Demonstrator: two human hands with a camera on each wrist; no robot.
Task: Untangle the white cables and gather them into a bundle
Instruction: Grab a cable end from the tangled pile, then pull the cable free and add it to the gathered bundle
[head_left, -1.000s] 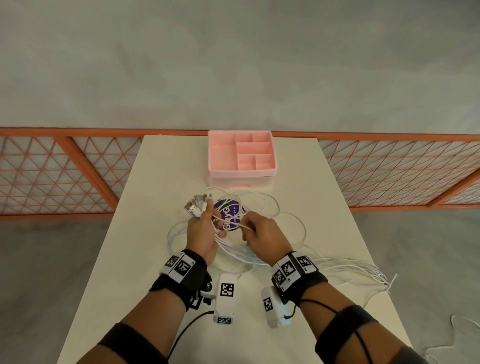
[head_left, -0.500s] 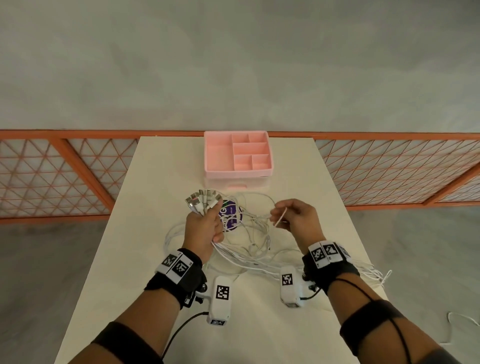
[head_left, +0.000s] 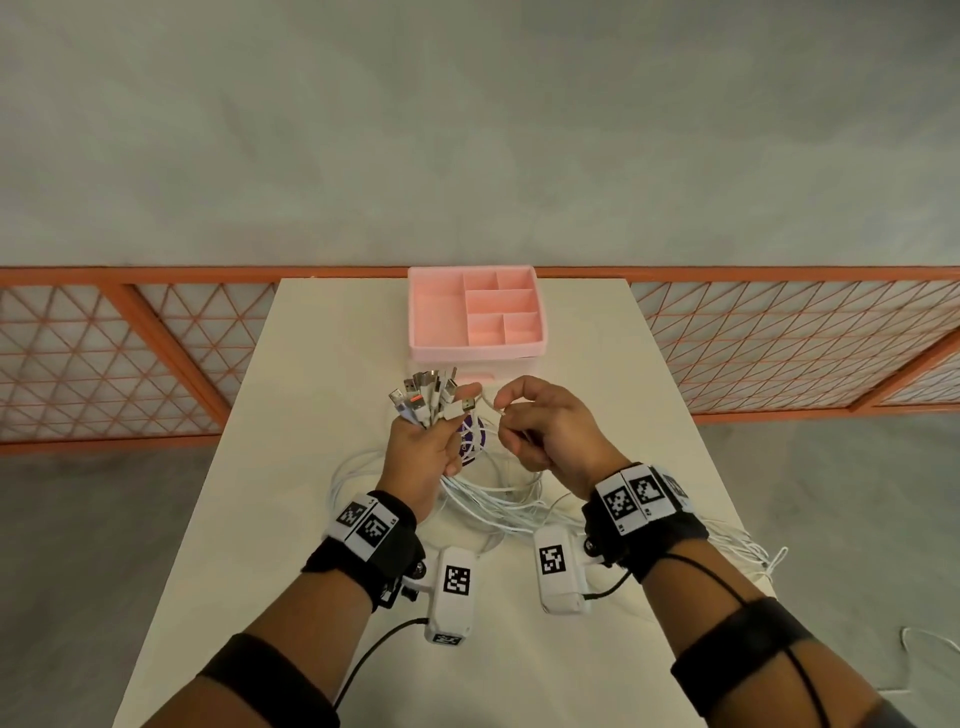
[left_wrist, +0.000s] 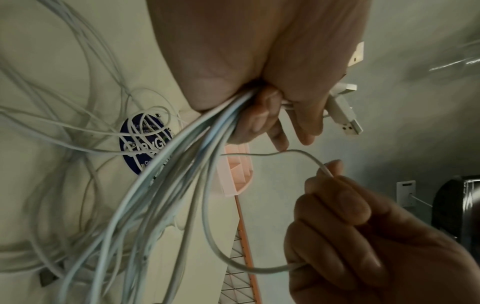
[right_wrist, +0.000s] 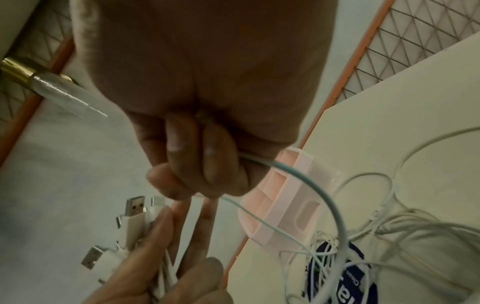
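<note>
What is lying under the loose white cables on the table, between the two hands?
A round dark-blue sticker or disc with white lettering lies on the table under the white cables. Crossing cables and the left hand cover part of it, so the wording is unreadable.

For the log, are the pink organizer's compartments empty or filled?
Empty: the pink organizer shows only bare pink floors in every visible compartment.

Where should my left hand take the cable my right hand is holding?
Judging by its pose, take the cable on the arc rising from the right hand, just below its end, from the left: the left hand has two fingers extended beside it.
</note>
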